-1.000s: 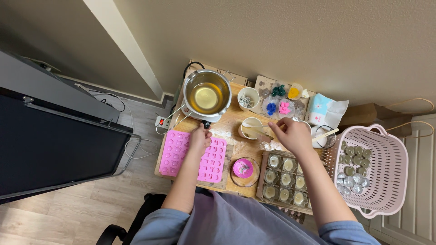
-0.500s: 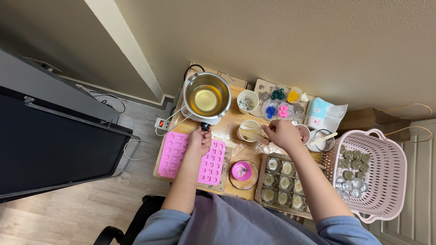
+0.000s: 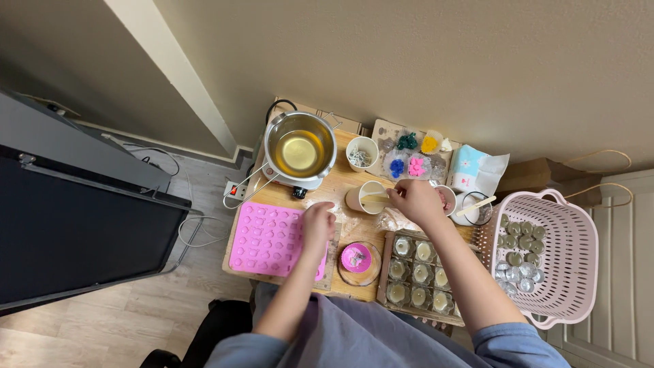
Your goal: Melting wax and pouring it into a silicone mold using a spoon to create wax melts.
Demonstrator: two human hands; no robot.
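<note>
**Right hand moves up to the cup; left stays on the pink mould**

Head view: over the last second the right hand (image 3: 415, 201) has shifted from 4 o'clock of the small cream cup (image 3: 368, 197) to its 3 o'clock rim, fingers closed, apparently pinching a wooden stick (image 3: 375, 198) lying across it. The left hand (image 3: 317, 225), loosely curled, still rests on the pink silicone mould (image 3: 269, 238), at 6 o'clock of the pot of yellow liquid (image 3: 300, 151).

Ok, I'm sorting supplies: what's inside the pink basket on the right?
The pink basket holds a heap of small round metal cups, piled against its left side. Whatever lies beneath that heap is covered; the rest shows only the slotted bottom.
</note>
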